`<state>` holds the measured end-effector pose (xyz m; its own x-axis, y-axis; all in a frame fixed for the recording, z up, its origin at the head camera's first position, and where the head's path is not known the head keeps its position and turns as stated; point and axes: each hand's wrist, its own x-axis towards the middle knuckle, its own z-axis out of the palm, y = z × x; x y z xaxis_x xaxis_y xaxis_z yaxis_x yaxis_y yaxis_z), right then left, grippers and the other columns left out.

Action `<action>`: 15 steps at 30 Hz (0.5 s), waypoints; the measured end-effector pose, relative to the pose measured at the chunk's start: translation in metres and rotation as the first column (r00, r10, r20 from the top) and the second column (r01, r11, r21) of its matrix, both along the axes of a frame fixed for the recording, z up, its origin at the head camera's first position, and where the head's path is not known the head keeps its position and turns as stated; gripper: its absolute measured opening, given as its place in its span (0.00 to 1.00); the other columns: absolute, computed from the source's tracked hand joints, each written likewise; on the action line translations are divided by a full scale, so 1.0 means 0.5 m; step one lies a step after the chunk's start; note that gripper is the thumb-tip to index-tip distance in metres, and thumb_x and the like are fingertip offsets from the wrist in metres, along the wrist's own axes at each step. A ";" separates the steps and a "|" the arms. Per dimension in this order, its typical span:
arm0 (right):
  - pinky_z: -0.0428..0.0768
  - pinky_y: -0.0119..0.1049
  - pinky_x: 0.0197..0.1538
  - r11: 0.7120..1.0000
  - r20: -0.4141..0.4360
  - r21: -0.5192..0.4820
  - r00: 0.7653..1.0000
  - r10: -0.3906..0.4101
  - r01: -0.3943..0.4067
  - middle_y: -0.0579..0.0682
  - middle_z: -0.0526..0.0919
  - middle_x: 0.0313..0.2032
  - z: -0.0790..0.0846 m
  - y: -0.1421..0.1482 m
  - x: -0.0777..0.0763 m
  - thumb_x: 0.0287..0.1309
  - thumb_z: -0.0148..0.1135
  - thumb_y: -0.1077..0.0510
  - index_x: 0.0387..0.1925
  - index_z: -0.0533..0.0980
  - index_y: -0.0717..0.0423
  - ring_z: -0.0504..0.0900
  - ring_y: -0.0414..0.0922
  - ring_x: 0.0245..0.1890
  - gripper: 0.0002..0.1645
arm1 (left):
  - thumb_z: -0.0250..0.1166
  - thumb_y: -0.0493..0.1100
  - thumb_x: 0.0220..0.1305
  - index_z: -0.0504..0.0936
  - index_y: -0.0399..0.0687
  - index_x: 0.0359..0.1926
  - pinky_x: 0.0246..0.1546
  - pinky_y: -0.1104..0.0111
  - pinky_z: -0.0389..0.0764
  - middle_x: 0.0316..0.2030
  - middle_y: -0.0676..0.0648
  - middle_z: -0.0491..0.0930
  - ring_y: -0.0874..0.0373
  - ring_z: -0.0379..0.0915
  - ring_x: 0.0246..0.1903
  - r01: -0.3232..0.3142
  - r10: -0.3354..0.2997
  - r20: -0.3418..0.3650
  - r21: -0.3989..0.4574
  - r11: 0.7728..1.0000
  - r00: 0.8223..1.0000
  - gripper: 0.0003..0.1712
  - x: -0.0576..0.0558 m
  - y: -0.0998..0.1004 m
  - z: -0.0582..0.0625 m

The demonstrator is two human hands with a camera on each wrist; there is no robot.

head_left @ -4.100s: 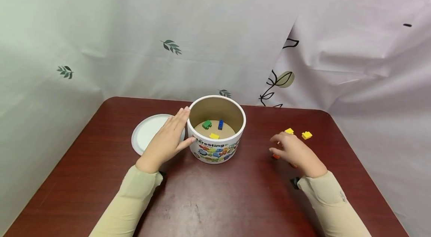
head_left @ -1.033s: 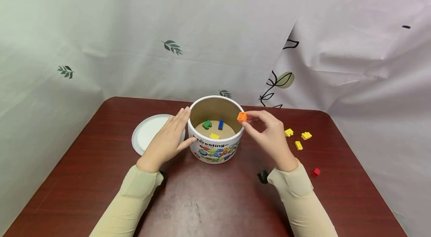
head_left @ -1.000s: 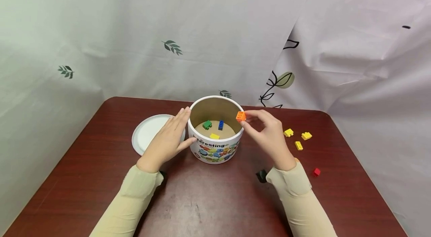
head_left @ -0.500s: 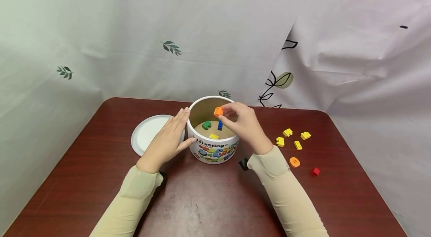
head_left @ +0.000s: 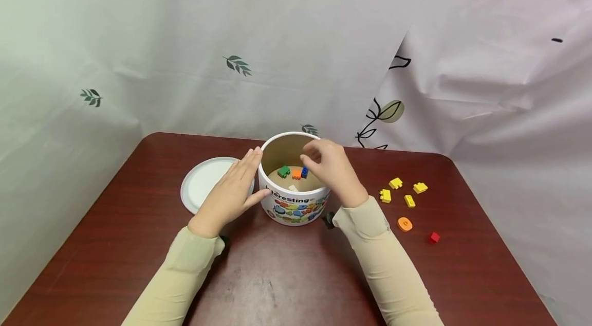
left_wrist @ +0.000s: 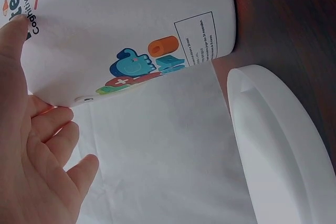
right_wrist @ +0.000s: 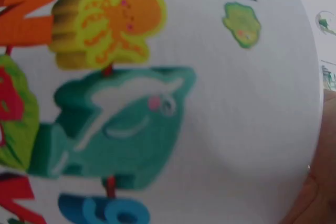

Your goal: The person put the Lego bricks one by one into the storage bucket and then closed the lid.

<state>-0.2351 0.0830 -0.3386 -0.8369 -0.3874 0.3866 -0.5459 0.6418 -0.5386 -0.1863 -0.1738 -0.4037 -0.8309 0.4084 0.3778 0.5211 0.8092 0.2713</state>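
Note:
My left hand (head_left: 226,195) rests with straight fingers against the left side of a round white tub (head_left: 296,209) with printed pictures. In the left wrist view, its thumb and fingers (left_wrist: 59,121) touch the printed wall. Over the tub's right rim reaches my right hand (head_left: 334,169), holding nothing, its fingers loosely bent inside the opening. Below them on the tub's floor lie an orange toy brick (head_left: 296,174), a blue brick (head_left: 304,173), a green brick (head_left: 284,171) and a pale brick (head_left: 293,188). The tub wall (right_wrist: 236,129) hides most of the right hand in the right wrist view.
A white round lid (head_left: 203,182) lies left of the tub, partly behind the left hand. On the right of the dark red table (head_left: 296,274) are several yellow bricks (head_left: 386,196), an orange round piece (head_left: 404,224) and a small red brick (head_left: 433,237). A pale curtain hangs behind.
My right hand picked up the orange brick from the right side, carried it left over the tub and let it go; it now lies inside. My left hand has stayed put.

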 end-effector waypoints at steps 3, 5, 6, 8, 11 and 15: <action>0.85 0.42 0.44 0.999 -0.068 -0.042 0.998 -0.013 0.011 0.55 0.86 0.39 0.000 0.012 0.005 0.64 0.67 0.60 0.42 0.84 0.62 0.84 0.48 0.38 0.09 | 0.65 0.58 0.69 0.50 0.38 0.79 0.76 0.50 0.52 0.79 0.41 0.51 0.49 0.44 0.78 -0.003 0.003 -0.001 -0.003 1.000 1.000 0.52 0.000 -0.001 0.001; 0.85 0.42 0.43 0.997 -0.114 -0.073 0.993 -0.026 0.017 0.55 0.86 0.38 0.001 0.022 0.009 0.64 0.67 0.61 0.41 0.85 0.62 0.84 0.48 0.36 0.08 | 0.65 0.58 0.69 0.51 0.38 0.79 0.76 0.50 0.52 0.79 0.41 0.51 0.48 0.45 0.78 -0.002 0.002 -0.002 -0.002 1.000 1.000 0.51 0.000 0.000 0.001; 0.85 0.42 0.43 0.996 -0.134 -0.089 0.990 -0.031 0.020 0.55 0.86 0.38 0.001 0.027 0.010 0.63 0.67 0.61 0.41 0.85 0.62 0.84 0.48 0.36 0.08 | 0.66 0.58 0.69 0.51 0.37 0.79 0.76 0.49 0.53 0.79 0.40 0.51 0.48 0.45 0.78 -0.001 0.001 -0.004 -0.002 1.000 1.000 0.51 0.000 0.000 0.002; 0.85 0.43 0.42 0.993 -0.163 -0.112 0.986 -0.043 0.025 0.54 0.86 0.36 0.001 0.040 0.014 0.63 0.68 0.62 0.40 0.85 0.61 0.83 0.48 0.36 0.07 | 0.66 0.58 0.69 0.51 0.37 0.79 0.76 0.49 0.53 0.78 0.40 0.52 0.48 0.45 0.78 0.000 0.000 -0.006 0.000 1.000 1.000 0.51 0.001 0.000 0.002; 0.85 0.45 0.42 0.991 -0.188 -0.127 0.980 -0.061 0.037 0.54 0.86 0.36 -0.001 0.063 0.018 0.62 0.68 0.61 0.40 0.85 0.61 0.83 0.49 0.36 0.07 | 0.66 0.58 0.68 0.51 0.37 0.79 0.75 0.49 0.53 0.78 0.40 0.52 0.48 0.46 0.78 0.003 -0.003 -0.012 0.002 1.000 1.000 0.52 0.001 0.001 0.003; 0.83 0.46 0.43 0.989 -0.186 -0.128 0.977 -0.100 0.077 0.53 0.86 0.38 -0.005 0.100 0.021 0.63 0.67 0.60 0.41 0.86 0.60 0.82 0.48 0.38 0.08 | 0.66 0.57 0.68 0.52 0.37 0.79 0.75 0.49 0.53 0.78 0.39 0.53 0.47 0.46 0.78 0.004 -0.004 -0.016 0.002 1.000 1.000 0.51 0.001 0.001 0.004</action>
<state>-0.2245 0.1328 -0.3411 -0.7716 -0.2564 0.5821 -0.5904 0.6292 -0.5055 -0.1859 -0.1735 -0.4019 -0.8229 0.4109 0.3924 0.5289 0.8064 0.2647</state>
